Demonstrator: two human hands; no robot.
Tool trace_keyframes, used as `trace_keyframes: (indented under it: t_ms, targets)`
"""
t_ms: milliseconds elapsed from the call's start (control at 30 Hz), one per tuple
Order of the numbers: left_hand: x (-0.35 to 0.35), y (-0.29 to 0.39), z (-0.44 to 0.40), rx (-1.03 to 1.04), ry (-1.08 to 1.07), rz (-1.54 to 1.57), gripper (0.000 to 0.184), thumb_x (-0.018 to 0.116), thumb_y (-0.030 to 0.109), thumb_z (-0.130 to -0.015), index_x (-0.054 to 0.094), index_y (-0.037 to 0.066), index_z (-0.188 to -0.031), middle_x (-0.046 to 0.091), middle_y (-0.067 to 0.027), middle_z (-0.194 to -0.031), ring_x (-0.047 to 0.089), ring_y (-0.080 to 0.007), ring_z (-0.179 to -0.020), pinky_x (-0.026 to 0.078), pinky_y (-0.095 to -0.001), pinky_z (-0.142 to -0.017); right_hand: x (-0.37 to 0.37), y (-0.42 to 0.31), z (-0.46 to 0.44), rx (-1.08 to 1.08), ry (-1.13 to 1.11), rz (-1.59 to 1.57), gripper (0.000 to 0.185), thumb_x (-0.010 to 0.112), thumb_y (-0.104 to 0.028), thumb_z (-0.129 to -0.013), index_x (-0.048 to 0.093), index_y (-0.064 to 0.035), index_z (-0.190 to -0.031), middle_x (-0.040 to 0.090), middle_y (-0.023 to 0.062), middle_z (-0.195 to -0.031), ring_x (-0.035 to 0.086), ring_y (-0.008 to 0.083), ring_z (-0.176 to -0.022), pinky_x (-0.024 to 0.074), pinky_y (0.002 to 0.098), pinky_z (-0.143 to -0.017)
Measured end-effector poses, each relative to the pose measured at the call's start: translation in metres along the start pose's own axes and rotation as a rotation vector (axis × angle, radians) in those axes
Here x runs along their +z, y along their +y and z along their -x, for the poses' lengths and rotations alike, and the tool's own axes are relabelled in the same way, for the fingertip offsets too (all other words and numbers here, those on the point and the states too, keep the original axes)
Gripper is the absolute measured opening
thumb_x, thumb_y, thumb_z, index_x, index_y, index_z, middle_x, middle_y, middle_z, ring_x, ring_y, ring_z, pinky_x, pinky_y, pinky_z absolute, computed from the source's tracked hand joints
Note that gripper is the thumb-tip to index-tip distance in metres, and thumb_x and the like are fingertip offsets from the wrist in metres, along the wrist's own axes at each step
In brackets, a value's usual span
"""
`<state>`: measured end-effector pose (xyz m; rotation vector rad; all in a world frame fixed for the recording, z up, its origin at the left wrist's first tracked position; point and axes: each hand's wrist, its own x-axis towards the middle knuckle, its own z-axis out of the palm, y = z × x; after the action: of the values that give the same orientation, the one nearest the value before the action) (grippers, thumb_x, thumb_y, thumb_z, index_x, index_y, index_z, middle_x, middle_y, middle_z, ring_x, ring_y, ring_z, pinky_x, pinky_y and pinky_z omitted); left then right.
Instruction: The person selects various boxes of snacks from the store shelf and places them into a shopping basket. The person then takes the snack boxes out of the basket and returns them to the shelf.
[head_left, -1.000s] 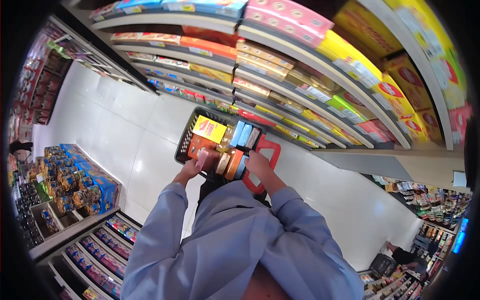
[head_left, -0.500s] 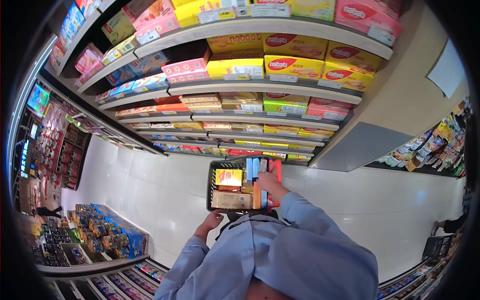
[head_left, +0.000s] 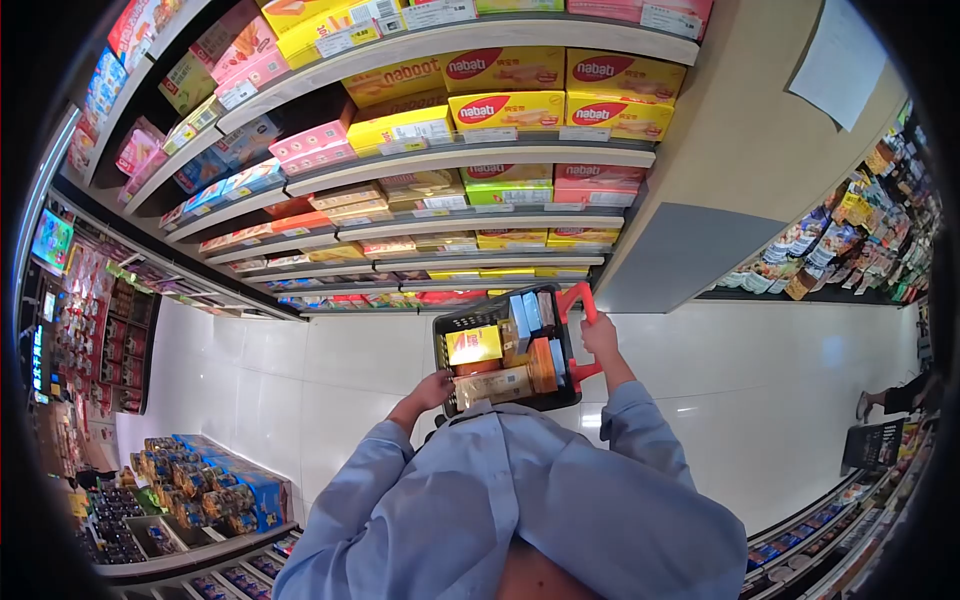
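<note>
In front of my body is a black shopping basket (head_left: 472, 316) with a red handle (head_left: 572, 296). My right hand (head_left: 600, 338) is closed around that handle on the basket's right side. At the near left corner, my left hand (head_left: 434, 389) has its fingers curled on the basket's rim. Inside lie a yellow box (head_left: 474, 345), a long tan box (head_left: 492, 385), an orange box (head_left: 543, 364) and blue boxes (head_left: 526, 314) on end.
Shelves of boxed wafers (head_left: 505, 110) rise ahead, ending at a beige pillar (head_left: 725, 150). At left stands a low display of packaged goods (head_left: 195, 480). Bagged snacks (head_left: 820, 240) hang at right. A person's leg (head_left: 885, 398) and another black basket (head_left: 872, 445) are at far right.
My right hand has left the blue boxes and taken the red handle. My left hand has come up to the rim. The basket has turned slightly, and the view has shifted right.
</note>
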<state>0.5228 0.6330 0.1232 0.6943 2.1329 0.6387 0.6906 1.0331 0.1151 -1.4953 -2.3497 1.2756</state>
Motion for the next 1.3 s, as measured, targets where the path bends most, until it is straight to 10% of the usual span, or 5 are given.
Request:
trace_keyframes:
  t_ms: [700, 833, 900, 1133, 1300]
  targets:
    - [-0.076, 0.009, -0.053, 0.153, 0.133, 0.193, 0.041, 0.058, 0.018, -0.097, 0.055, -0.001, -0.132, 0.068, -0.0176, -0.113, 0.067, -0.0242, -0.102, 0.053, -0.0344, -0.089, -0.075, 0.043, 0.015, 0.107, 0.131, -0.117, 0.018, 0.059, -0.018, -0.090, 0.055, -0.0022, -0.097, 0.058, 0.0097, -0.065, 0.060, 0.0217, -0.045, 0.0491, 0.0359, -0.040]
    - [-0.140, 0.069, -0.095, 0.410, 0.206, 0.416, 0.035, 0.055, 0.011, -0.100, 0.053, -0.001, -0.134, 0.067, -0.0114, -0.114, 0.064, -0.0144, -0.102, 0.052, -0.0270, -0.088, -0.069, 0.058, 0.015, 0.051, 0.306, 0.309, 0.042, 0.068, -0.026, -0.086, 0.054, -0.0022, -0.118, 0.067, 0.0186, -0.085, 0.069, 0.0359, -0.079, 0.0564, 0.0477, -0.074]
    - [-0.183, 0.125, -0.091, 0.561, 0.308, 0.444, 0.034, 0.053, 0.010, -0.102, 0.052, -0.001, -0.133, 0.066, -0.0096, -0.119, 0.063, -0.0136, -0.105, 0.051, -0.0263, -0.090, -0.078, 0.017, 0.027, 0.173, 0.365, 0.376, 0.062, 0.070, -0.027, -0.085, 0.046, -0.0029, -0.136, 0.059, 0.0265, -0.122, 0.060, 0.0428, -0.111, 0.0493, 0.0497, -0.094]
    - [-0.317, 0.300, -0.130, 1.056, 0.693, 0.339, 0.051, 0.064, 0.015, -0.092, 0.048, -0.004, -0.136, 0.061, -0.0215, -0.123, 0.058, -0.0321, -0.119, 0.048, -0.0376, -0.099, -0.106, -0.174, 0.002, -0.496, 0.535, -0.011, 0.051, 0.066, -0.016, -0.089, 0.051, -0.0010, -0.136, 0.063, 0.0200, -0.121, 0.064, 0.0291, -0.107, 0.0509, 0.0369, -0.091]
    - [-0.371, 0.385, -0.146, 0.506, 0.540, 0.034, 0.074, 0.069, 0.054, -0.082, 0.064, -0.014, -0.110, 0.064, -0.0356, -0.103, 0.063, -0.0448, -0.104, 0.048, -0.0423, -0.093, -0.139, -0.330, 0.017, -0.660, 0.280, -0.235, 0.047, 0.062, -0.009, -0.089, 0.051, -0.0007, -0.134, 0.058, 0.0199, -0.129, 0.061, 0.0332, -0.111, 0.0491, 0.0383, -0.096]
